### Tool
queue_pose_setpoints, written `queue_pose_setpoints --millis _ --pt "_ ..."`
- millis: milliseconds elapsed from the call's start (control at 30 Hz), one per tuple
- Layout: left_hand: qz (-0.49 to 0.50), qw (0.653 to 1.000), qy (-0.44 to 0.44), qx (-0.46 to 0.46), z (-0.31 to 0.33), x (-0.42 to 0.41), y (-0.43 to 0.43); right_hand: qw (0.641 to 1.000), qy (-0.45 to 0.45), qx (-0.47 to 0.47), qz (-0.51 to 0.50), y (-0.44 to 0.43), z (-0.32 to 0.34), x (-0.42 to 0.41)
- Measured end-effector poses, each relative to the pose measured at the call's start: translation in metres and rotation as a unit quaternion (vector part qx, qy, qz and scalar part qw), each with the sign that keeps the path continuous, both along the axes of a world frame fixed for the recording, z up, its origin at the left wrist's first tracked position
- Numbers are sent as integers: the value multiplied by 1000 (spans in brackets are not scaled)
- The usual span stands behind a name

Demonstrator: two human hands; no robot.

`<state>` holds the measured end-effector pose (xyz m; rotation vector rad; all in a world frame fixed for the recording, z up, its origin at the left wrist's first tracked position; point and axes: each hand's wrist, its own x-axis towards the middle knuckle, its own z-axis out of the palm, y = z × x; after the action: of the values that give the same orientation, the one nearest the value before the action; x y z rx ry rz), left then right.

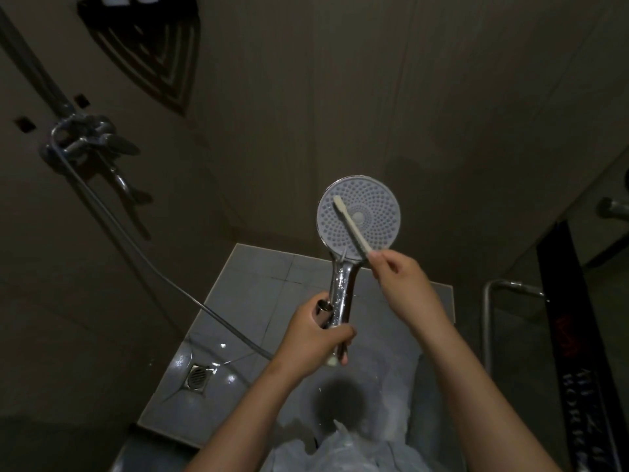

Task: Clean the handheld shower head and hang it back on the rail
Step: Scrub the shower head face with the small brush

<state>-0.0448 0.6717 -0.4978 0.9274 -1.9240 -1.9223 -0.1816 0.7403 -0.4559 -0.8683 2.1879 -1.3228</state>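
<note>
– Forearms (pixel 476 386) come in bare from the bottom edge. What do I steer by?

– By the shower head (pixel 374 206). Far to its upper left sits the chrome mixer valve (pixel 85 137), with what I take for the rail (pixel 34 63) rising from it. A thin metal hose (pixel 177 285) sags from there across to below the head. Leave that slack loose so it cannot tug the head off line.

– And the left hand (pixel 306 338)?

– Just below the head, its grip wrapped round the glossy, wet chrome handle (pixel 342 294), with the face turned up towards you. Chrome that wet will be slippery, I judge, so hold firm and keep the disc steady.

– The disc itself?

– Round, flat and pale grey, studded with rings of small nozzles. They look like soft rubber, though I cannot be sure. A slim cream toothbrush (pixel 352 229) lies across it, bristles touching near the upper left edge.

– Held how?

– The right hand (pixel 398 277), just to the lower right of the head, pinches the end of the brush handle in a narrow grip. I would move the fingers nearer the bristles for more pressure. Scrub in small circles, ring by ring, so the bristles work into each nozzle. Hanging it back is not yet done.

– Further right?

– A dark printed towel (pixel 575 335), well off to the right of the head.
</note>
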Motion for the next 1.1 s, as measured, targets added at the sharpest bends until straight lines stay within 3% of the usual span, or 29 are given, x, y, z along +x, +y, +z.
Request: queue_pose_setpoints --millis 267,367,500,667,1100 --pt "9 1000 10 9 -2 1 -1 997 -13 23 68 2 2 5" --pt "11 1000 16 13 -3 -1 -3 999 -13 -46 -16 1 8 -7" --pt "-13 1000 14 13 1 0 0 994 52 -43 -91 2 20 -21" --pt "-7 1000 7 12 3 0 4 998 45 17 -47 -4 14 -18" --pt "-3 1000 8 14 4 4 1 997 49 31 44 -5 8 -3"
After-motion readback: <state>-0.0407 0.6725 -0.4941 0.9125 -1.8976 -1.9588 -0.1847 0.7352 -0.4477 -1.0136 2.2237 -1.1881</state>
